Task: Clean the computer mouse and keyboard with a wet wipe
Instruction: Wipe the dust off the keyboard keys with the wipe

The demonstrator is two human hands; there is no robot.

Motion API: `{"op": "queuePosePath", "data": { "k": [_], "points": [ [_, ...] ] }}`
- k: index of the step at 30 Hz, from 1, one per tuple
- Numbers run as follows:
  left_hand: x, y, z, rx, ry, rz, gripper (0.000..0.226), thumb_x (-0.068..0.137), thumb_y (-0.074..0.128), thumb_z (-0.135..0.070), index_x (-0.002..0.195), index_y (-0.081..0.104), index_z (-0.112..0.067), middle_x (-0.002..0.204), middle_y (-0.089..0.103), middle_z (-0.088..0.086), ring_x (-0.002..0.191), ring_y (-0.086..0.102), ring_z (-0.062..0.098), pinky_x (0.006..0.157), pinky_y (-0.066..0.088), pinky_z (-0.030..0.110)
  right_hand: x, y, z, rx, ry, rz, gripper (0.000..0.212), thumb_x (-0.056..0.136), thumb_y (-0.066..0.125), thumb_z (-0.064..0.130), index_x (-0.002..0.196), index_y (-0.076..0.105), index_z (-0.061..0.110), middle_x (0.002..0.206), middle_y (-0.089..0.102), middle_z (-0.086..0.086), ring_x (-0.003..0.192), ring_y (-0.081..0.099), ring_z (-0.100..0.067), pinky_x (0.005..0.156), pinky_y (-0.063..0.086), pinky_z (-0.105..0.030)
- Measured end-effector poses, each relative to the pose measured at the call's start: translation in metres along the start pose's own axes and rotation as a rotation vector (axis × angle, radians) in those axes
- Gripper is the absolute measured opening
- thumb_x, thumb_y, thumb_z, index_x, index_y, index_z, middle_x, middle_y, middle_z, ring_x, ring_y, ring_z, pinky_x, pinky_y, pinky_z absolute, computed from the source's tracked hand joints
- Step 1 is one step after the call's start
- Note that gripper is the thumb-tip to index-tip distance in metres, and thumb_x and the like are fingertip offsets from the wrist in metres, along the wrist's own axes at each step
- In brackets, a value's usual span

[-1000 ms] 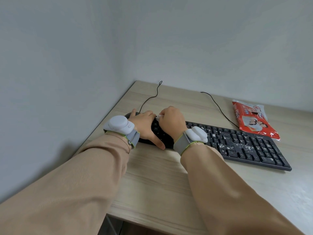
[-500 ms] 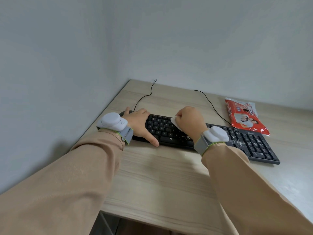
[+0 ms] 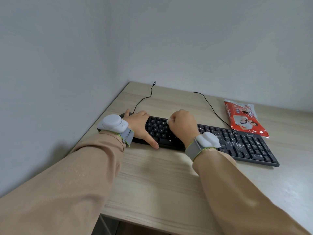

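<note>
1. The long black plastic keyboard lies on the pale wooden desk, its long axis running from the left hand rightward, slightly nearer.
2. The left hand rests flat and spread on its left end.
3. The right hand is fisted around a small white wet wipe over the keys.

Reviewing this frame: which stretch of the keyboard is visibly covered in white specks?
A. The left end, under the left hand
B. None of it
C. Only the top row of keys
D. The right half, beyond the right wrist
D: white specks litter the keyboard to the right of the right hand, while the keys between the hands look clean.
</note>
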State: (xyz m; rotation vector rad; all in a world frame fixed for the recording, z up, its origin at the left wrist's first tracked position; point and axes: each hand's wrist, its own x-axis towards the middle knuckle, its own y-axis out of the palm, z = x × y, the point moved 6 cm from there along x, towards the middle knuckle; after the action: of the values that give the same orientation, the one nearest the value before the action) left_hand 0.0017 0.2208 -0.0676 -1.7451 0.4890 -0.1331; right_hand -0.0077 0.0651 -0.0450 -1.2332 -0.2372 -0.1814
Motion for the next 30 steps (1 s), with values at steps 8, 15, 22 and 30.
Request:
{"op": "queuePosePath", "data": {
  "k": [8,15,22,30],
  "points": [
    [0.000,-0.002,-0.003,0.024,-0.010,0.012,0.120,0.041,0.071,-0.082,0.138,0.035,-0.022,0.134,0.040,-0.008,0.131,0.039,0.016,0.115,-0.007,0.055,0.001,0.007,0.047,-0.015,-0.279,0.157,0.027,0.092,0.047,0.015,0.107,0.070,0.015,0.112,0.062,-0.009,0.101,0.059,-0.028,0.082,0.049,-0.034],
    [0.000,-0.002,0.000,0.043,-0.012,0.012,0.122,0.037,0.068,-0.086,0.136,0.037,-0.020,0.131,0.041,-0.008,0.129,0.039,0.016,0.115,-0.003,0.054,0.004,0.014,0.038,-0.228,-0.200,0.277,0.024,0.091,0.047,0.007,0.103,0.066,0.014,0.097,0.061,-0.011,0.091,0.062,-0.031,0.075,0.050,-0.031],
    [0.002,-0.002,0.002,0.059,-0.020,0.023,0.127,0.034,0.066,-0.088,0.137,0.036,-0.019,0.137,0.039,-0.006,0.133,0.036,0.017,0.114,-0.005,0.054,-0.002,-0.014,-0.013,-0.198,-0.031,0.167,0.039,0.091,0.043,0.028,0.073,0.068,0.004,0.067,0.065,-0.014,0.066,0.065,-0.033,0.061,0.055,-0.033],
    [0.004,-0.001,0.002,0.087,-0.032,0.039,0.130,0.034,0.064,-0.090,0.139,0.034,-0.019,0.144,0.036,-0.003,0.137,0.032,0.020,0.114,-0.004,0.053,-0.012,-0.038,-0.088,-0.312,0.103,0.127,0.029,0.085,0.048,0.007,0.090,0.075,0.017,0.084,0.072,-0.007,0.069,0.060,-0.022,0.068,0.057,-0.031]
  ]
}}
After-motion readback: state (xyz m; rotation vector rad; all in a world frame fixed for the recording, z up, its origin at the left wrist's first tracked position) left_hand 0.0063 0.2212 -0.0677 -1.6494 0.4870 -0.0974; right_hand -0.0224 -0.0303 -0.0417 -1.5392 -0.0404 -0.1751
